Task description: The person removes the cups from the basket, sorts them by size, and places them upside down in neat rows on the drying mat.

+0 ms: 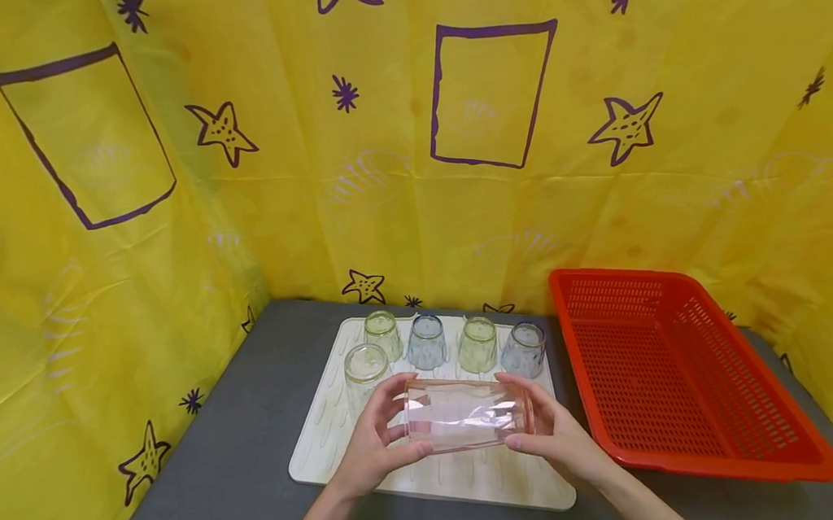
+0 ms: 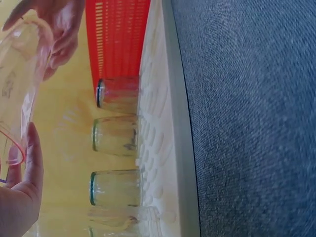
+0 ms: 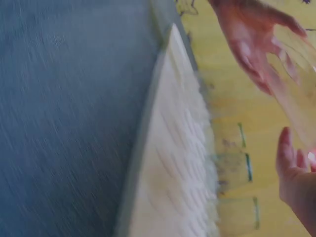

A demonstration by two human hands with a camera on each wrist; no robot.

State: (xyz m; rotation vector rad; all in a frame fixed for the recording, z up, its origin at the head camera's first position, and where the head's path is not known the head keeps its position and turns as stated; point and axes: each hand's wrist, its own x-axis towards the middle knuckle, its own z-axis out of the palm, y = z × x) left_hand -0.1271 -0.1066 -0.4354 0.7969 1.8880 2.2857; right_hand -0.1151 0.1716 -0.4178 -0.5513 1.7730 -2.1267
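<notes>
A clear pinkish drinking glass (image 1: 465, 414) lies sideways in the air above the white drying mat (image 1: 328, 438), held between both hands. My left hand (image 1: 375, 443) grips its left end, thumb in front and fingers behind. At the other end my right hand (image 1: 555, 433) grips it the same way. In the left wrist view the pink glass (image 2: 19, 84) spans the gap between the two hands. On the mat behind stand several upturned glasses: a taller clear one (image 1: 366, 370), green ones (image 1: 478, 345) and bluish ones (image 1: 426, 342).
A red perforated plastic basket (image 1: 593, 409) sits to the right of the mat, its inner floor visible. The dark grey tabletop (image 1: 207, 489) extends around the mat. A yellow cloth (image 1: 413, 211) with purple drawings hangs behind and at the sides.
</notes>
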